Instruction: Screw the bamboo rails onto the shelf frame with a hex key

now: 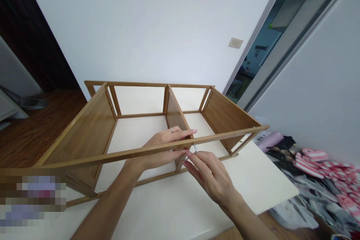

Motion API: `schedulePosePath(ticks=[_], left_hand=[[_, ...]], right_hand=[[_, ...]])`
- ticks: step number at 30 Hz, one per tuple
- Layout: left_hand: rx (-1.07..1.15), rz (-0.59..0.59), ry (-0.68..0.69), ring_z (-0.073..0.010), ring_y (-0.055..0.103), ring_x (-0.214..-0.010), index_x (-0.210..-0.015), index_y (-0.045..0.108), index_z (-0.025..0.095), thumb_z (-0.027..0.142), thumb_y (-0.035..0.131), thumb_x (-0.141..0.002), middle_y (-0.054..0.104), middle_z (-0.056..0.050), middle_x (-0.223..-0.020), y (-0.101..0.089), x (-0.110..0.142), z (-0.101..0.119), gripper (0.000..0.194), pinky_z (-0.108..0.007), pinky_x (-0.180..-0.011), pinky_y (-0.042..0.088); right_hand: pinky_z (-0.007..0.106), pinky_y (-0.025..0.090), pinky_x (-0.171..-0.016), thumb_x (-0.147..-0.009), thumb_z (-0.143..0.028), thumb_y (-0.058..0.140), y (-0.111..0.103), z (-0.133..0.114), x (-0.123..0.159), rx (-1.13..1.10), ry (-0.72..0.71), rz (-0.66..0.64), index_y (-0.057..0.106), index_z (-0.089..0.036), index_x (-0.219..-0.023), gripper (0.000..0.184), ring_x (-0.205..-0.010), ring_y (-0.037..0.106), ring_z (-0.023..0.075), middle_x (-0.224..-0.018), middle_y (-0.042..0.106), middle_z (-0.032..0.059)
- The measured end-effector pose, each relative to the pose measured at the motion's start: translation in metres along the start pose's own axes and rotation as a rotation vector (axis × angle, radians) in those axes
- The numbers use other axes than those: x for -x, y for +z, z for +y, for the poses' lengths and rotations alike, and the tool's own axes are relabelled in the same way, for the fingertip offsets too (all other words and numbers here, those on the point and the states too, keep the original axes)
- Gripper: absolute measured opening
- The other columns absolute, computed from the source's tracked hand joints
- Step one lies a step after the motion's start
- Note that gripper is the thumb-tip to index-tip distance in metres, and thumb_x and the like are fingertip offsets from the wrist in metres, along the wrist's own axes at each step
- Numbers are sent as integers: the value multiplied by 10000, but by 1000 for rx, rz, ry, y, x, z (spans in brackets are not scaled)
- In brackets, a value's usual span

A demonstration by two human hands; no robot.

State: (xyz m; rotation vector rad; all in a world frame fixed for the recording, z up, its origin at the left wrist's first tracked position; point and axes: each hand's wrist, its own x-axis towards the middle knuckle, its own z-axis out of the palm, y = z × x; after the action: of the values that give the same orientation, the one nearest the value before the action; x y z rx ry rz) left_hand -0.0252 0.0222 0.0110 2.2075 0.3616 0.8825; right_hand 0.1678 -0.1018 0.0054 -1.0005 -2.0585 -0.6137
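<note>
A wooden shelf unit (230, 118) lies on its side on a white table, its panels standing upright between long rails. My left hand (159, 148) grips the near upper rail at the middle panel (176, 107), fingers above and below the wood. In the fingers of my right hand (209, 172) is a thin bent metal hex key (195, 147). Its upper end meets the underside or near face of that rail, by the middle panel. The fastener itself is too small to make out.
The white table (253, 180) carries the unit. A pale wall with a light switch (235, 42) stands behind. Clothes and plastic bags (312, 165) are piled at the right, beside a doorway. A pixelated patch covers the lower left corner.
</note>
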Motion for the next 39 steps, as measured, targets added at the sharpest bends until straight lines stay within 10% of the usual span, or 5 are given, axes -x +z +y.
schedulePosePath(ticks=[10,19,29,39], left_hand=[[71,24,46,-172,684,-943,-1456,669,300,259,671,-1021,698,-57,-1082,3,-2,-8,437,-308,-899,595],[61,43,64,-166,670,-936,-1440,670,312,290,692,-1034,673,-32,-1020,3,-3,-4,408,-279,-847,562],[72,70,135,-162,653,-964,-1472,645,304,281,654,-1063,660,-67,-1117,6,-3,-6,410,-292,-890,569],[152,66,128,-146,685,-917,-1456,664,288,335,644,-1070,620,-79,-1130,6,-3,-7,390,-289,-868,624]], right_hand=[[337,406,-561,-975,-196,769,5,0,-32,175,-115,138,656,-130,-1181,244,-582,578,152,-691,698,7],[235,480,-583,-977,-65,657,-4,3,-56,137,239,290,658,-213,-1094,188,-576,576,98,-700,626,-49],[271,496,-642,-1043,-184,654,-8,13,-2,229,251,157,673,-199,-1032,27,-633,615,136,-749,673,10],[265,410,-558,-1067,-135,555,13,-15,1,27,337,43,611,-213,-823,262,-556,525,116,-643,576,-31]])
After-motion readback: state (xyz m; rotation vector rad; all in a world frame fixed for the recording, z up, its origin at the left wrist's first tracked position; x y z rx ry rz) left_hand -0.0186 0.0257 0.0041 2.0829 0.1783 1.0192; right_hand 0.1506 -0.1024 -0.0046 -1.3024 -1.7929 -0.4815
